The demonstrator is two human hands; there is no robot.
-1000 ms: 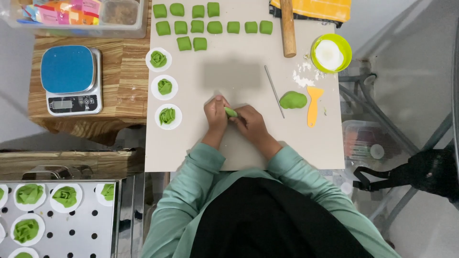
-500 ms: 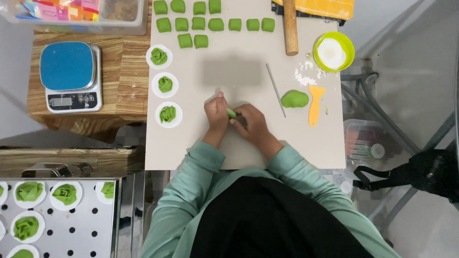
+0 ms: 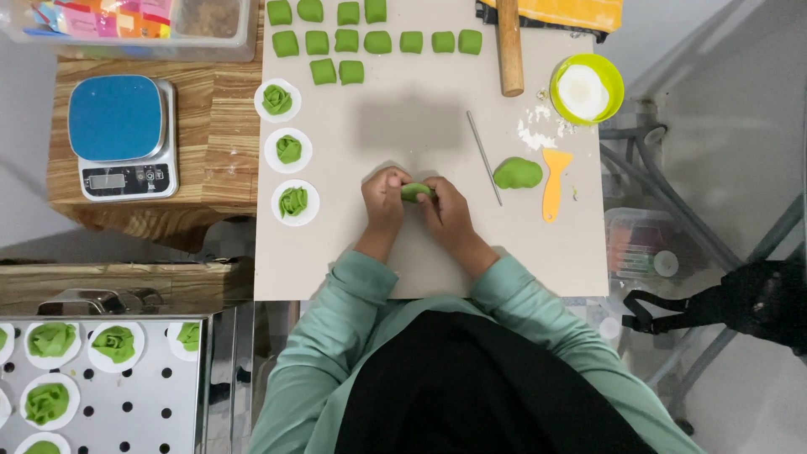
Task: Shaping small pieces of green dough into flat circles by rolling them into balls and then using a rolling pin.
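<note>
Both hands, left hand (image 3: 385, 192) and right hand (image 3: 445, 206), pinch one dough piece (image 3: 416, 192) mid-bench with closed fingers; three shaped buns (image 3: 288, 150) line the left edge, twelve cut squares (image 3: 376, 40) wait at the far edge.

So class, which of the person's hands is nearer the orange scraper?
Right. The right hand is beside the orange scraper; the left hand is farther left.

Bright, even, diffuse light from overhead; colours read clean and nothing is blown out. A soft square shadow lies on the beige work mat (image 3: 437, 244) toward 12 o'clock of the hands. The glass tabletop (image 3: 723, 126) at 3 o'clock carries pale streaky reflections (mild glare only). Focus is sharp throughout, with little edge distortion.
</note>
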